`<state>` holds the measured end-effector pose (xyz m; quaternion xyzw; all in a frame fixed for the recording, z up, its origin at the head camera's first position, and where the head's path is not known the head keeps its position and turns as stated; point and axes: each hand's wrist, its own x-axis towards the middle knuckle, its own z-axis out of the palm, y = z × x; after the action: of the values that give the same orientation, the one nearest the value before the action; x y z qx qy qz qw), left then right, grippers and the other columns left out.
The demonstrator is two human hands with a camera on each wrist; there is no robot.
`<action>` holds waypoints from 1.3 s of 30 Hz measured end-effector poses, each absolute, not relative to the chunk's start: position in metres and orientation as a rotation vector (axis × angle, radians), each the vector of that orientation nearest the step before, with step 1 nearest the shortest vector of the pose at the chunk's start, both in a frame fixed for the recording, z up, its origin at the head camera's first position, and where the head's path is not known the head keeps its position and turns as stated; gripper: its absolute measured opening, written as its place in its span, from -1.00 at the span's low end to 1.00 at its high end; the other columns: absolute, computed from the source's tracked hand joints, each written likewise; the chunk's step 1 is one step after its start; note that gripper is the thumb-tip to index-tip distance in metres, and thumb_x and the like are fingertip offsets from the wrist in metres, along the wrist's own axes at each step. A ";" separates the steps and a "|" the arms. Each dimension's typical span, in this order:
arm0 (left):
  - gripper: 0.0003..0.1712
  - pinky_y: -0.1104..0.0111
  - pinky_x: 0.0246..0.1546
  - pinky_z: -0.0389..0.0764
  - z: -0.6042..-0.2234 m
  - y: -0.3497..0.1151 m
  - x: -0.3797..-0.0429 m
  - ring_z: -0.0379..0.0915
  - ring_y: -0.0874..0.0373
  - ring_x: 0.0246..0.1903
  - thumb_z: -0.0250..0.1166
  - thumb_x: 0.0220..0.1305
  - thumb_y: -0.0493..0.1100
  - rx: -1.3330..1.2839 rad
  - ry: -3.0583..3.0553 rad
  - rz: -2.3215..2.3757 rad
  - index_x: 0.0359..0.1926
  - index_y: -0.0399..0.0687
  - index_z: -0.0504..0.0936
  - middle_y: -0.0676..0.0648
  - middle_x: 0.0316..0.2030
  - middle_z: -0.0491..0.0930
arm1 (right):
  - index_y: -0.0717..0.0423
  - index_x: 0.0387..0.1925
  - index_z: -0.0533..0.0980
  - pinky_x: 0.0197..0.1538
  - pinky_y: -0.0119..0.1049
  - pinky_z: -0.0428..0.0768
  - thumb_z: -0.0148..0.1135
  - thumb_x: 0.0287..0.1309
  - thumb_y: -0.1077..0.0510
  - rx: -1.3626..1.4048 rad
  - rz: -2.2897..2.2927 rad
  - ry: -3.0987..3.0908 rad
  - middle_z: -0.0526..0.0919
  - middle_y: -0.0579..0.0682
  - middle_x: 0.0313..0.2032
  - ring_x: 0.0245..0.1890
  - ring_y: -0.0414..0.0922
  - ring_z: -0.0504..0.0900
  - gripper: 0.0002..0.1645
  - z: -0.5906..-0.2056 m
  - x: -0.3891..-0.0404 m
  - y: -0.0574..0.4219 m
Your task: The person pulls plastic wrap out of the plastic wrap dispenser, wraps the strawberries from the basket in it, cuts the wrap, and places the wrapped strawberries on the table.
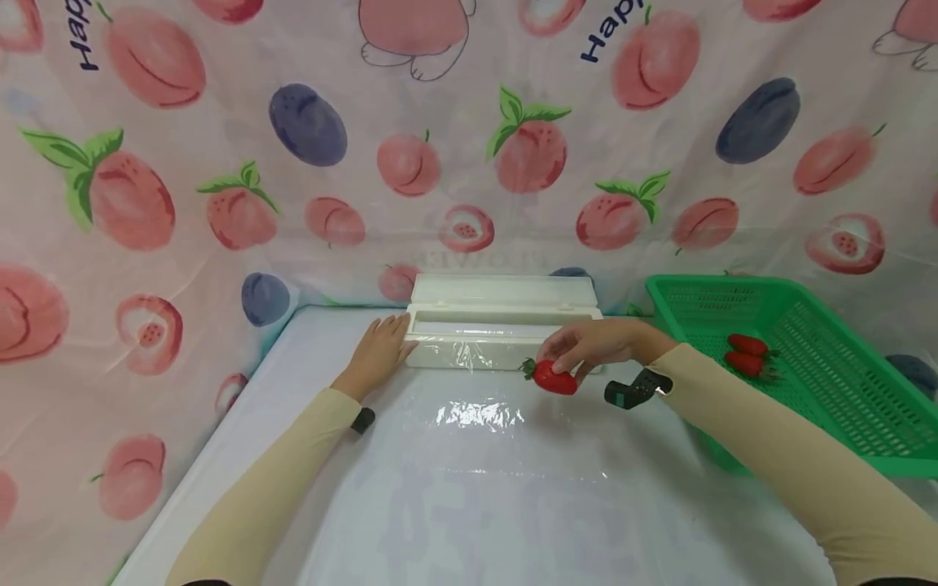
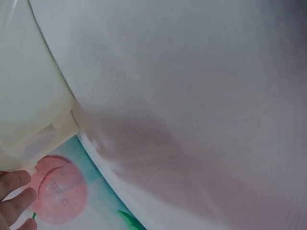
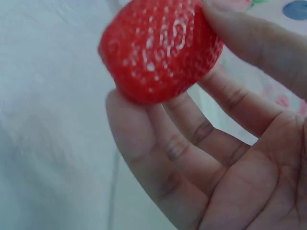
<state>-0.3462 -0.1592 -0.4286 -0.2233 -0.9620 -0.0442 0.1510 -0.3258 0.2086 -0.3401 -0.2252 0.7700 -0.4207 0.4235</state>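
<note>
My right hand [image 1: 597, 346] holds a red strawberry [image 1: 554, 378] with a green leafy top, between thumb and fingers. In the right wrist view the glossy strawberry [image 3: 160, 50] fills the top middle. It is over the right front part of a long white cling film dispenser [image 1: 506, 354], whose lid [image 1: 506, 290] stands raised at the back. Clear film [image 1: 479, 415] stretches from the dispenser toward me across the table. At the dispenser's left end, my left hand [image 1: 375, 356] rests against it with extended fingers; the left wrist view catches only a few fingertips [image 2: 14, 187] beside the end.
A green plastic basket [image 1: 843, 325] with slotted walls stands at the right, holding two more red strawberries [image 1: 746, 364]. Behind the table hangs a fruit-printed cloth [image 1: 469, 163]. A white cover [image 1: 352, 521] lies over the table.
</note>
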 end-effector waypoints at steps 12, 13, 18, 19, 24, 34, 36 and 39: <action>-0.34 -0.02 0.35 0.14 -0.425 -0.157 -0.349 0.25 -0.18 0.28 -0.02 0.41 0.04 -0.637 -2.763 -0.133 0.32 -0.37 0.22 -0.28 0.27 0.34 | 0.22 -0.01 0.52 -0.11 -0.20 0.65 0.26 0.12 0.17 -0.553 -1.027 2.027 0.62 0.04 -0.13 -0.12 -0.08 0.57 -0.61 -0.390 -0.319 0.167; -0.33 -0.03 0.35 0.14 -0.425 -0.157 -0.350 0.25 -0.18 0.28 -0.01 0.40 0.04 -0.637 -2.762 -0.128 0.32 -0.36 0.22 -0.28 0.27 0.35 | 0.22 -0.03 0.53 -0.12 -0.21 0.66 0.26 0.11 0.18 -0.548 -1.020 2.048 0.63 0.03 -0.15 -0.14 -0.10 0.57 -0.63 -0.394 -0.317 0.165; -0.34 -0.03 0.34 0.16 -0.426 -0.158 -0.349 0.27 -0.18 0.27 0.00 0.40 0.04 -0.638 -2.746 -0.120 0.31 -0.37 0.23 -0.28 0.26 0.36 | 0.23 -0.13 0.57 -0.20 -0.26 0.65 0.30 0.06 0.22 -0.523 -1.011 2.127 0.66 -0.02 -0.28 -0.27 -0.15 0.57 -0.71 -0.409 -0.310 0.160; -0.34 -0.03 0.33 0.17 -0.426 -0.158 -0.348 0.28 -0.18 0.26 0.00 0.40 0.04 -0.639 -2.741 -0.116 0.30 -0.37 0.24 -0.28 0.25 0.37 | 0.23 -0.15 0.57 -0.21 -0.28 0.65 0.30 0.05 0.23 -0.515 -1.013 2.132 0.66 -0.02 -0.29 -0.29 -0.16 0.57 -0.72 -0.411 -0.309 0.160; -0.35 -0.03 0.32 0.19 -0.426 -0.158 -0.347 0.30 -0.18 0.24 0.02 0.39 0.03 -0.649 -2.718 -0.121 0.29 -0.38 0.26 -0.29 0.23 0.39 | 0.21 -0.17 0.58 -0.23 -0.33 0.63 0.32 0.04 0.21 -0.503 -0.983 2.158 0.66 -0.01 -0.29 -0.32 -0.18 0.55 -0.73 -0.420 -0.306 0.156; -0.35 -0.03 0.30 0.22 -0.429 -0.159 -0.347 0.32 -0.17 0.23 0.03 0.38 0.03 -0.647 -2.711 -0.097 0.29 -0.37 0.27 -0.28 0.23 0.40 | 0.11 -0.25 0.62 -0.29 -0.37 0.59 0.35 0.01 0.22 -0.547 -0.906 2.272 0.64 -0.06 -0.39 -0.37 -0.18 0.50 -0.81 -0.428 -0.299 0.147; -0.35 -0.03 0.30 0.23 -0.430 -0.159 -0.348 0.32 -0.17 0.23 0.03 0.38 0.03 -0.645 -2.712 -0.095 0.29 -0.37 0.27 -0.28 0.23 0.40 | 0.09 -0.25 0.63 -0.28 -0.36 0.60 0.35 0.02 0.21 -0.553 -0.880 2.301 0.64 -0.06 -0.38 -0.37 -0.17 0.52 -0.81 -0.426 -0.298 0.147; -0.35 -0.04 0.31 0.20 -0.430 -0.160 -0.348 0.30 -0.18 0.24 0.02 0.39 0.03 -0.640 -2.728 -0.116 0.30 -0.37 0.26 -0.28 0.24 0.38 | 0.08 -0.23 0.64 -0.27 -0.34 0.63 0.34 0.03 0.20 -0.569 -0.851 2.341 0.65 -0.05 -0.35 -0.36 -0.18 0.54 -0.79 -0.423 -0.296 0.146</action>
<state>-0.3481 -0.1599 -0.4305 -0.2248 -0.9590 -0.0409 0.1677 -0.2961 0.1464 -0.4227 -0.2131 0.8771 -0.3188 0.2893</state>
